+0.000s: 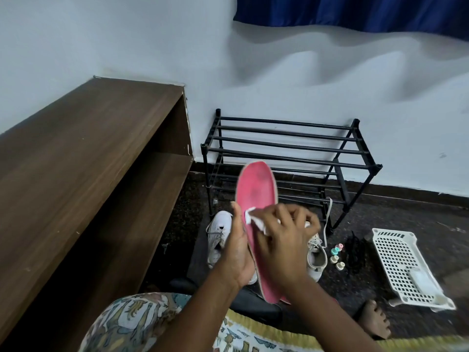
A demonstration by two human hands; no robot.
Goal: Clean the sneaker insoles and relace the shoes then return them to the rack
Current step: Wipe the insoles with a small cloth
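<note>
Pink insole (256,199) up at centre frame, toe tipped toward twelve o'clock, face turned to me so the grime shows, I'd say. My left hand (238,252) is clasped round its edge and back at nine o'clock of it, bracing it against the scrubbing. My right hand (284,240) is pinched on a white wipe (253,219), pressing it to the insole's middle. Both sneakers wait on the floor behind: one (218,235) at nine o'clock, the other (316,257) at three, lace trailing loose. The black rack (291,148) stands bare at twelve, against the wall. A white basket (401,260) lies at three o'clock, within reach.
</note>
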